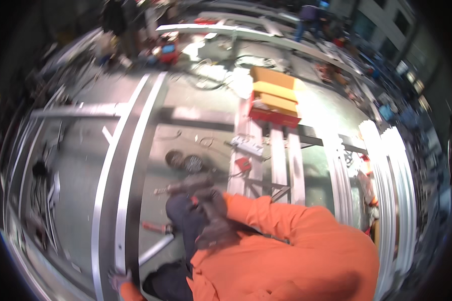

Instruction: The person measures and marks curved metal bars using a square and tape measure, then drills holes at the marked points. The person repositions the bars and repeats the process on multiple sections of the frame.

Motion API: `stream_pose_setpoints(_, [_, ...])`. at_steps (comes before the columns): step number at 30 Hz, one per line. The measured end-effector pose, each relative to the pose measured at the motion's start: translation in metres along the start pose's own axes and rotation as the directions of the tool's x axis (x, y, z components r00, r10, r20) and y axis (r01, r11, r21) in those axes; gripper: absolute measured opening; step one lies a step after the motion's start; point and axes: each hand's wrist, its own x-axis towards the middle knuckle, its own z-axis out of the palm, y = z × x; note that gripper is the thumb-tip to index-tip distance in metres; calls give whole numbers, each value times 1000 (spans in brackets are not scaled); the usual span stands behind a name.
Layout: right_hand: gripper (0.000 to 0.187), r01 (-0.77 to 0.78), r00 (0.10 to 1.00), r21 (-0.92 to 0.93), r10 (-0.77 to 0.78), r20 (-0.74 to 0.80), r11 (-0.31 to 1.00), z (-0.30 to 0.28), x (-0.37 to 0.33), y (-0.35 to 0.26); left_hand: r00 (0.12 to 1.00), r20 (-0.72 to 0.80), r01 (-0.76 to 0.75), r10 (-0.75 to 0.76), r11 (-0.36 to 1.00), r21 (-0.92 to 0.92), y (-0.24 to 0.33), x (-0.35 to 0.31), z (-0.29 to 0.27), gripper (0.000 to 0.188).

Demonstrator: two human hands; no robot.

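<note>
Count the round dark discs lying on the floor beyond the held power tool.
2: the left disc and the right disc, side by side just beyond the power tool. More could be hidden behind the person's body.

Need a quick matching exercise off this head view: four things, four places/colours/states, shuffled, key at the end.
Column 1
1. Left hand
2. Power tool
3. Open box
4. Two round pieces

Column 2
A. Red outside wall, yellow-tan flap
B. Lying side by side on the floor
C. At the near end of a long metal beam, touching it
D. Held in the right hand

Pairs: 1-C, 2-D, 3-A, 4-B
</note>
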Motion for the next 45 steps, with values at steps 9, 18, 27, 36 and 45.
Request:
stream_pose_setpoints(9, [21, -57, 993, 556, -9, 116, 829, 17, 13, 92, 714, -593, -695, 372, 277, -664, 179, -95, -26, 102])
stream_pose_setpoints(18, [18, -178, 918, 448, -16, 395, 876, 22, -15, 59, 721, -630, -682, 289, 139, -718, 245, -115, -45, 30])
stream_pose_setpoints(27, [17, 225, 947, 120, -188, -259, 967, 43, -30, 124, 698, -480, -716, 531, 498, -489, 233, -76, -24, 37])
stream_pose_setpoints(36, [20, -50, 957, 389, 156, -245, 920, 32, 9, 149, 707, -286, -707, 647, 648, -282, 225, -48, 5, 42])
stream_pose_setpoints(45, [15, 9, 1000, 252, -3, -24, 968, 13, -11, 122, 988, -15, -50, 152, 232, -971, 130, 78, 49, 39])
